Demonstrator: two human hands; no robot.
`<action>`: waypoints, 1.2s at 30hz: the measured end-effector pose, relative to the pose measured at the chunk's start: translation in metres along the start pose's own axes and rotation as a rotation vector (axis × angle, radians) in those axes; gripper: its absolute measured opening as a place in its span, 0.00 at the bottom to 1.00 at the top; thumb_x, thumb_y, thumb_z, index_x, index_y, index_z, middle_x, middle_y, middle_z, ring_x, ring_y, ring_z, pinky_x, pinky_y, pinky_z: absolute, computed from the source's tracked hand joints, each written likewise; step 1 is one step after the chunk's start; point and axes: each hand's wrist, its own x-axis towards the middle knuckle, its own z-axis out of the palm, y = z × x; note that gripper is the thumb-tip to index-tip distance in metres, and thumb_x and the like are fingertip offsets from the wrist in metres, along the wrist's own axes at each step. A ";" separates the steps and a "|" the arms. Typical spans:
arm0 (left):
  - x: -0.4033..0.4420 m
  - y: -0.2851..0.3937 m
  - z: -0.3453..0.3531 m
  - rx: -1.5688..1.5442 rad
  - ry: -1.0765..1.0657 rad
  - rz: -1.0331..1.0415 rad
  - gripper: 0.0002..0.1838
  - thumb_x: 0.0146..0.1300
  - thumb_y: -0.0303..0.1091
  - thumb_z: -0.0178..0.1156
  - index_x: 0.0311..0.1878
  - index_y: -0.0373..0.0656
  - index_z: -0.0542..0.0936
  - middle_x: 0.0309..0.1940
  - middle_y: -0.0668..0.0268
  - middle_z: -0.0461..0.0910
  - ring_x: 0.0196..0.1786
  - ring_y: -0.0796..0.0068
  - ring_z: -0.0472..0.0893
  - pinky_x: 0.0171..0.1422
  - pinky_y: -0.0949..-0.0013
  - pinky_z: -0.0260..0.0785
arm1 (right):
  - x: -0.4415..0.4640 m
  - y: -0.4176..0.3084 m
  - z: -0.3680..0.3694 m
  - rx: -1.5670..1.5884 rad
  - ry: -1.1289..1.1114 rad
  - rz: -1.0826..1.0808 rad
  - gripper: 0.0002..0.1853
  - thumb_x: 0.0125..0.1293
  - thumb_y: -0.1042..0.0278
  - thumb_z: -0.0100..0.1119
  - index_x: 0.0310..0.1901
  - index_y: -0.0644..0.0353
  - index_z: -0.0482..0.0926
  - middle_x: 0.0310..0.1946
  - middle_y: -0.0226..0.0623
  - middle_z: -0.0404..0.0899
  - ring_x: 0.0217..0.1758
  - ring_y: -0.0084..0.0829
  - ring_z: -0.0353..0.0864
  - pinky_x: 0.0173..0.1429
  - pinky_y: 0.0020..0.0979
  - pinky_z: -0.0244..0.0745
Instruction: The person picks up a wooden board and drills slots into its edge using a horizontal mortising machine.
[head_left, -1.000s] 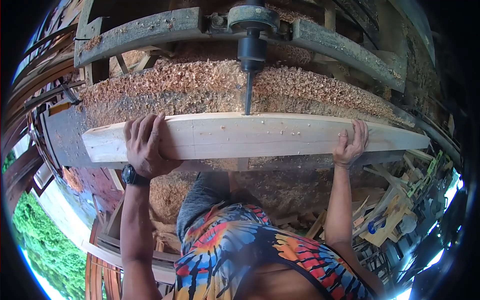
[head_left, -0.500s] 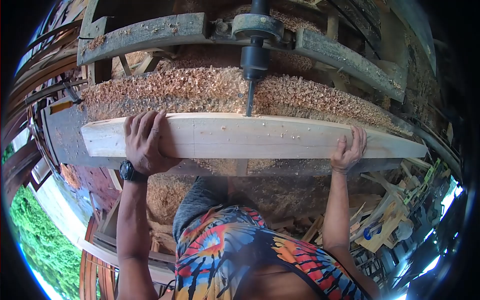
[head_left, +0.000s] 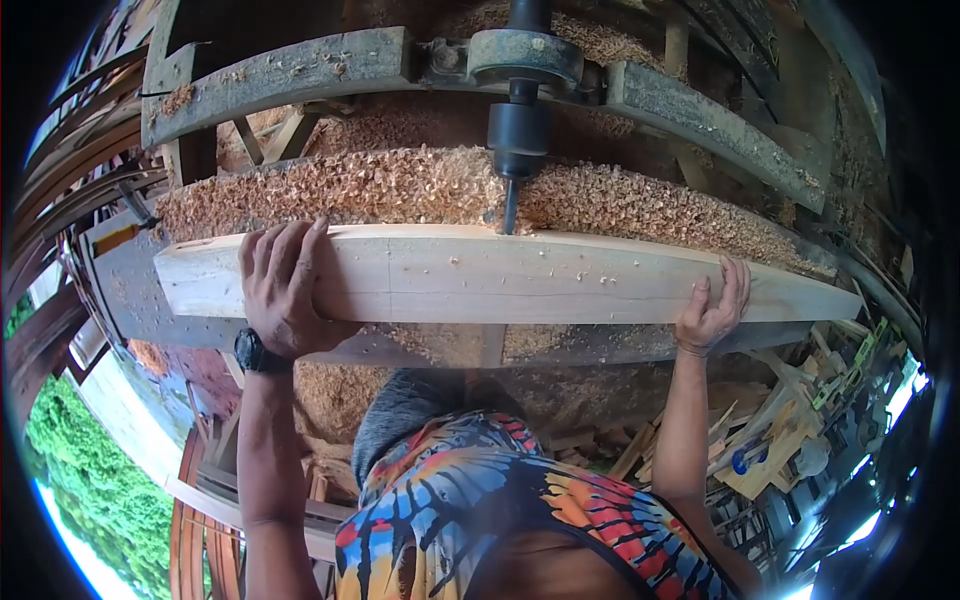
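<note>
A long pale wooden board (head_left: 450, 285) lies across the bench, with pencil lines on its near face. My left hand (head_left: 283, 285) wraps over the board's left part, fingers curled over the far edge and a black watch on the wrist. Near the right end, my right hand (head_left: 714, 305) grips the same board, fingertips at its upper edge. Between the hands a drill bit (head_left: 511, 207) in a black chuck (head_left: 519, 135) meets the board's far edge. The bit's tip is hidden in the wood.
Wood shavings (head_left: 350, 187) are heaped along the bench behind the board. Wooden beams (head_left: 290, 80) flank the drill's round housing (head_left: 525, 55). Scrap wood (head_left: 775, 440) piles up at lower right. The bench's near edge (head_left: 420, 345) runs below the board.
Less of the drill bit shows between the chuck and the board now. Both hands keep their grip, and the whole view has shifted slightly.
</note>
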 end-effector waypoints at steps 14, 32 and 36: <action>0.020 0.001 -0.005 -0.033 0.013 0.010 0.60 0.29 0.49 0.85 0.74 0.43 0.76 0.62 0.53 0.80 0.64 0.47 0.80 0.73 0.39 0.62 | 0.008 0.004 0.006 0.032 0.034 -0.004 0.25 0.70 0.55 0.62 0.61 0.64 0.84 0.62 0.48 0.84 0.73 0.55 0.76 0.80 0.53 0.62; -0.041 0.028 0.005 -0.049 -0.040 -0.040 0.60 0.32 0.50 0.86 0.76 0.45 0.73 0.64 0.55 0.79 0.67 0.51 0.79 0.75 0.37 0.59 | -0.022 0.011 -0.010 0.013 -0.001 -0.024 0.27 0.72 0.48 0.59 0.58 0.65 0.84 0.60 0.48 0.84 0.71 0.56 0.78 0.78 0.54 0.64; -0.020 0.017 0.006 -0.027 -0.028 -0.048 0.61 0.30 0.50 0.86 0.76 0.46 0.74 0.64 0.55 0.79 0.66 0.50 0.78 0.75 0.36 0.59 | -0.013 0.012 -0.003 -0.013 0.019 -0.034 0.26 0.71 0.50 0.61 0.58 0.64 0.85 0.61 0.47 0.84 0.72 0.55 0.77 0.79 0.53 0.63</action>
